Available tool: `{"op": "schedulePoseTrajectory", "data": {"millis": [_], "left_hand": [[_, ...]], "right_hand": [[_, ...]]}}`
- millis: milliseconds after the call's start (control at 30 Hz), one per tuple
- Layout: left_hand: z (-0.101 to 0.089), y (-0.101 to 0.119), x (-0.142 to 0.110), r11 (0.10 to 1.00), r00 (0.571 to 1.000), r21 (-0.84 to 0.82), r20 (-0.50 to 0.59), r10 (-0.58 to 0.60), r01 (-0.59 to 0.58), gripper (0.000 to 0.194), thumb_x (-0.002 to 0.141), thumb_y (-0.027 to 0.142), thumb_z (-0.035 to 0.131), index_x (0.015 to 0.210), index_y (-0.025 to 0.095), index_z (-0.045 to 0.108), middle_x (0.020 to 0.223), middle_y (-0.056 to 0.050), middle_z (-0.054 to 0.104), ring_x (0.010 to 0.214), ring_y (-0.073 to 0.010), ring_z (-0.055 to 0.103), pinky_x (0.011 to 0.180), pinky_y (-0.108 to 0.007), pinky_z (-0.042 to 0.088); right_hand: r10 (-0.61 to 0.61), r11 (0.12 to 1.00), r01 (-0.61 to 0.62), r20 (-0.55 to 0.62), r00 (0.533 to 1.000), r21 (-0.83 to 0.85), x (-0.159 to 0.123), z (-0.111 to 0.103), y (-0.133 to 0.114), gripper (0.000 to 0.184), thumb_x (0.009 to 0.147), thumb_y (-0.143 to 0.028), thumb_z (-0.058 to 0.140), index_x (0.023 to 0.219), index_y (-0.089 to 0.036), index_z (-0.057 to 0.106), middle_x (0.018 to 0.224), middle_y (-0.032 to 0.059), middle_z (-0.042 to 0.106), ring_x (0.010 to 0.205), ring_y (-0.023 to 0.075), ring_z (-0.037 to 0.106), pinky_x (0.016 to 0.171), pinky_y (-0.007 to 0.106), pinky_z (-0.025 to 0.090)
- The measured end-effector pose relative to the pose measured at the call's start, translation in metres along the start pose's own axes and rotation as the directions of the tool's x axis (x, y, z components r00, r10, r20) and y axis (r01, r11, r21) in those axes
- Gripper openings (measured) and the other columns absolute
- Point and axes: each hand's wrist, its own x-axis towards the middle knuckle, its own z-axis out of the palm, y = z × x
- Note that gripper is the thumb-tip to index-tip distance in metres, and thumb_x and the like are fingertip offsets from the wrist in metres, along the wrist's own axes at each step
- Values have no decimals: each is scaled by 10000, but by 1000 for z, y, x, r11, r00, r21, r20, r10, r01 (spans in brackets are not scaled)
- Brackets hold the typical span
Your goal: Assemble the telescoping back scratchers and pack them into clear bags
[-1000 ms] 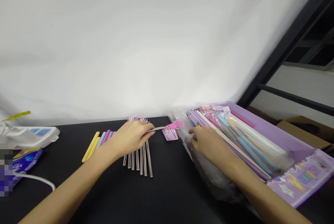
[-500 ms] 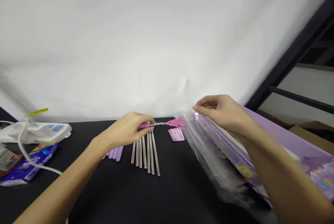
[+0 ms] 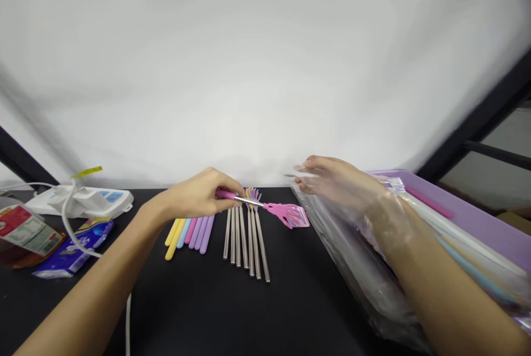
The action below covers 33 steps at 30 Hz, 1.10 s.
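Note:
My left hand (image 3: pixel 207 193) is closed around the pink handle of a telescopic back scratcher (image 3: pixel 282 212), whose hand-shaped head points right over a small printed card (image 3: pixel 302 216). Motion blurs my right hand (image 3: pixel 327 176); its fingers pinch a thin clear plastic bag (image 3: pixel 388 215) that trails over the wrist. Beneath it lies a stack of clear plastic bags (image 3: pixel 352 262). Below my left hand rest several metal rods (image 3: pixel 251 245) with hand-shaped ends, and a row of coloured handles (image 3: pixel 193 233) in yellow, blue, pink and purple.
A purple bin (image 3: pixel 477 226) with wrapped long pieces stands at the right. On the left are a white power strip (image 3: pixel 118 201) with a cable, a blue packet (image 3: pixel 85 248) and a bottle with a red label (image 3: pixel 29 229). A white wall (image 3: pixel 265 68) rises behind the black table (image 3: pixel 207 312).
My right hand has pulled a clear bag up from the stack. The back scratcher's head has tipped lower, over the card. The view has shifted, showing more of the coloured handles.

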Motion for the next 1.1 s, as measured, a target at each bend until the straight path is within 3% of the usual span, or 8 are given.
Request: {"op": "schedulePoseTrajectory", "data": {"millis": [167, 367, 500, 633, 800, 867, 967, 1100], "left_hand": [[-4, -5, 1, 999, 999, 47, -27, 21, -19, 248, 855, 250, 561, 994, 183, 755, 794, -28, 704, 665, -126, 567, 610, -228, 394], [-3, -10, 1, 996, 1000, 87, -11, 13, -12, 249, 858, 283, 561, 978, 182, 755, 789, -33, 705, 664, -133, 583, 616, -230, 408], [-3, -9, 1, 994, 1000, 104, -10, 15, -14, 250, 870, 292, 557, 973, 181, 757, 779, -34, 706, 657, -129, 587, 609, -225, 407], [-9, -9, -2, 993, 1000, 116, -15, 4, -2, 243, 873, 301, 571, 987, 194, 757, 792, -32, 713, 660, -127, 586, 610, -222, 407], [-17, -13, -8, 996, 1000, 81, -2, -23, 23, 231, 856, 289, 595, 986, 195, 761, 799, -23, 717, 654, -116, 582, 602, -215, 405], [-18, -13, -9, 998, 1000, 64, 12, -27, 26, 221, 844, 277, 610, 978, 197, 767, 813, -20, 720, 662, -113, 584, 610, -212, 408], [-16, -11, -8, 998, 999, 65, 40, -25, 22, 223, 843, 282, 621, 980, 199, 776, 814, -18, 720, 662, -109, 579, 607, -210, 402], [-9, -9, -3, 995, 997, 93, 70, -28, 21, 225, 855, 294, 615, 971, 198, 782, 752, -12, 700, 618, -97, 545, 574, -212, 376]], "right_hand": [[99, 988, -99, 11, 995, 118, 2, 1, 6, 119, 719, -233, 786, 690, -184, 681, 908, 59, 693, 997, 200, 640, 929, 288, 521], [359, 899, -396, 201, 911, 190, -2, 9, 13, 191, 746, -286, 783, 862, -158, 702, 1131, 155, 691, 997, 318, 675, 845, 528, 589], [338, 890, -411, 318, 886, 198, -1, 14, 18, 217, 782, -326, 762, 929, -174, 713, 1151, 146, 694, 985, 283, 677, 882, 498, 577], [244, 950, -279, 221, 944, 139, 3, 15, 23, 210, 754, -369, 793, 798, -172, 732, 985, 100, 724, 936, 203, 661, 897, 356, 545], [-18, 998, 19, 17, 1000, -64, -4, 19, 6, 279, 689, -324, 823, 932, -197, 771, 1055, 91, 735, 974, 223, 669, 931, 397, 527], [-169, 977, 150, -121, 978, -155, -7, 21, -2, 288, 673, -281, 824, 946, -217, 759, 1027, 75, 741, 953, 238, 689, 909, 427, 549], [-380, 913, 304, -299, 875, -271, -7, 25, -3, 213, 674, -282, 816, 847, -207, 717, 907, 54, 718, 845, 239, 704, 793, 435, 600], [-477, 875, 403, -338, 811, -269, -3, 31, 4, 223, 696, -331, 799, 776, -200, 637, 865, 32, 657, 778, 207, 685, 693, 402, 638]]}}
